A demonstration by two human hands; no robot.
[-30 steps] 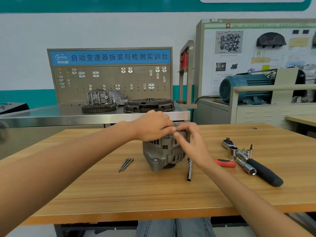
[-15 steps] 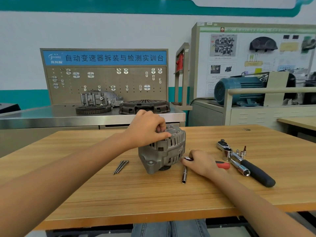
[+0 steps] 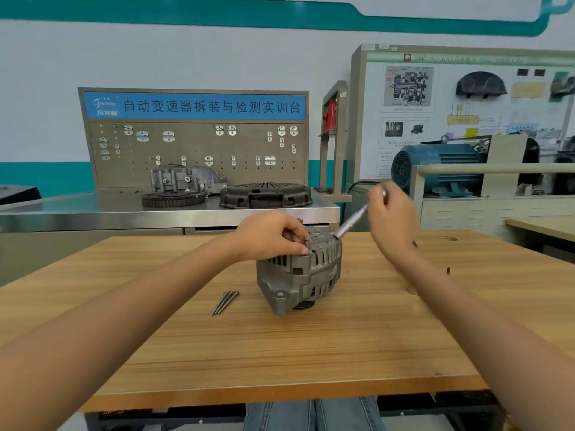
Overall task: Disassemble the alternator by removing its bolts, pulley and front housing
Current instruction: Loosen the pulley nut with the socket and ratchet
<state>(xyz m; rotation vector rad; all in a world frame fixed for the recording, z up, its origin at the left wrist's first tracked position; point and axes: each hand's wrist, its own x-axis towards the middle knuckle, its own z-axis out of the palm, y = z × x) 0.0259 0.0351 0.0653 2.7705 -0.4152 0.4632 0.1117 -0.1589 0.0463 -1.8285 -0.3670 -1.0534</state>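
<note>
- Wooden counter (image 3: pixel 311 353) is standing in a workshop.
- Grey ribbed alternator (image 3: pixel 303 272) is sitting mid-counter, with loose bolts (image 3: pixel 224 302) lying just to its left.
- Left hand (image 3: pixel 270 236) is resting on top of the alternator, fingertips pinching a bolt.
- Right hand (image 3: pixel 393 217) is gripping a metal tool (image 3: pixel 350 223) angled toward its top.

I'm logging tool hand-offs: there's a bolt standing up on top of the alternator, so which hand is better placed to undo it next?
The right hand: it grips the metal driver, whose tip slants down onto the alternator top. The left hand rests on the housing, fingers at the raised bolt, so it likely steadies.
</note>
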